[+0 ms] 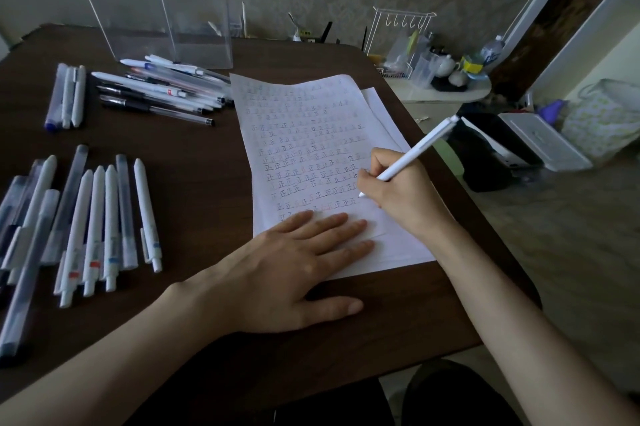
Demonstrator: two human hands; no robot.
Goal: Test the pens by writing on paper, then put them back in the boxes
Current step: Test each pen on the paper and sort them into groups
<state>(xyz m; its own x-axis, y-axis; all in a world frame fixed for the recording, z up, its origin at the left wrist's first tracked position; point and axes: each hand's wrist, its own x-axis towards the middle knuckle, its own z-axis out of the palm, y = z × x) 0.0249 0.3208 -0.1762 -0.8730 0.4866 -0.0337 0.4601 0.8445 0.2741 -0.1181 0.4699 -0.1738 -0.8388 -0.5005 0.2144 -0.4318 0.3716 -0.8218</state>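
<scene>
Pen test | white pen (415,157) is clamped in right hand (401,197) grip, centre right, tip down on paper (304,134), long axis slanting to upper right | paper is pinned by flat left hand (294,263) | boxes (194,10) are placed upper left, nearer left hand

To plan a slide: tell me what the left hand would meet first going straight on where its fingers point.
Probably the wrist of the right hand, which grips the white pen. The left hand lies flat on the paper, fingers aimed at it.
</scene>
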